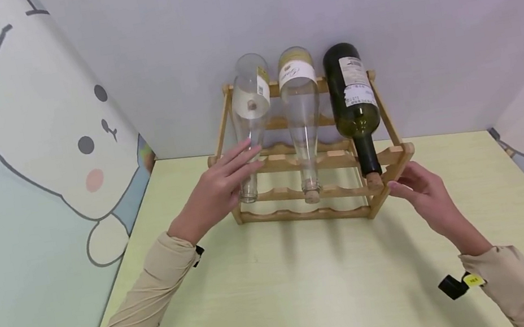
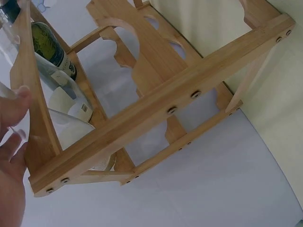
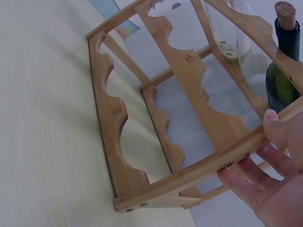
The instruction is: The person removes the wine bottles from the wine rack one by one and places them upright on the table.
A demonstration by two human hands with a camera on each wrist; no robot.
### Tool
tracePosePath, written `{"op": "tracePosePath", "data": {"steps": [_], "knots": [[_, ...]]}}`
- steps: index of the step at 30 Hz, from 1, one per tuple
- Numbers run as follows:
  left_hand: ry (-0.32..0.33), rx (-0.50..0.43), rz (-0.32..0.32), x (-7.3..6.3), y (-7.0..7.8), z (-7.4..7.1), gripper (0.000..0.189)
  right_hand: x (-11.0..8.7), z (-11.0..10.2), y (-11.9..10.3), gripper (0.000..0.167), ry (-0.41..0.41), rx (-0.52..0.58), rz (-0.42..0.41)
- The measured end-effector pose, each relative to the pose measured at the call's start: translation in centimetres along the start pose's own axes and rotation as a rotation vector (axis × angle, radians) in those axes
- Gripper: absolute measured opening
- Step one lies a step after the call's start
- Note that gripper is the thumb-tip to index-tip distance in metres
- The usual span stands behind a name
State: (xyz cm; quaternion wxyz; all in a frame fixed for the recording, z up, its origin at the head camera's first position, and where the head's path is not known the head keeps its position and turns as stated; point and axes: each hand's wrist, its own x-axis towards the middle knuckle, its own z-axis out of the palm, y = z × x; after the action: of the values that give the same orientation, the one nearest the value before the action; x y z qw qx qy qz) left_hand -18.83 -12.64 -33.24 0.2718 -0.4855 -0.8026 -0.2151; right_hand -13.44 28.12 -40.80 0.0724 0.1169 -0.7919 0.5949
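Grip, head view: right hand (image 1: 424,198) pinches the rack (image 1: 336,160) at 4 o'clock; left hand (image 1: 217,189) lies straight-fingered across the leftmost bottle (image 1: 251,94), 9 o'clock. Left wrist: rack central; uneven lifting could skew it. Right wrist: forward tilt could slide out the dark bottle (image 3: 280,84), 2 o'clock.

Pale yellow-green tabletop (image 1: 285,308) is meeting a plain greyish-lilac back wall (image 1: 170,40). White cartoon animal (image 1: 45,123) is decorating the left wall (image 1: 15,294), one pink cheek showing.

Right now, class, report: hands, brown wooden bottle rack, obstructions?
Left hand at leftmost clear glass bottle. Right hand gripping rack. Three bottles racked. No obstruction visible.
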Motion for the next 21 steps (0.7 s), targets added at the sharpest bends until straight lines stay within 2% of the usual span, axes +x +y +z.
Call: {"op": "tracePosePath", "data": {"steps": [7, 14, 21], "knots": [[0.012, 0.02, 0.042, -0.1, -0.5, 0.5, 0.046, 0.0, 0.1, 0.2, 0.033, -0.01, 0.1, -0.033], [0.056, -0.033, 0.028, 0.4, -0.4, 0.1, 0.054, 0.0, 0.2, 0.2, 0.033, 0.003, 0.067, -0.027], [0.118, -0.027, 0.088, 1.3, -0.2, -0.3, 0.057, -0.2, 0.3, 0.4, 0.033, 0.016, 0.049, -0.025]]}}
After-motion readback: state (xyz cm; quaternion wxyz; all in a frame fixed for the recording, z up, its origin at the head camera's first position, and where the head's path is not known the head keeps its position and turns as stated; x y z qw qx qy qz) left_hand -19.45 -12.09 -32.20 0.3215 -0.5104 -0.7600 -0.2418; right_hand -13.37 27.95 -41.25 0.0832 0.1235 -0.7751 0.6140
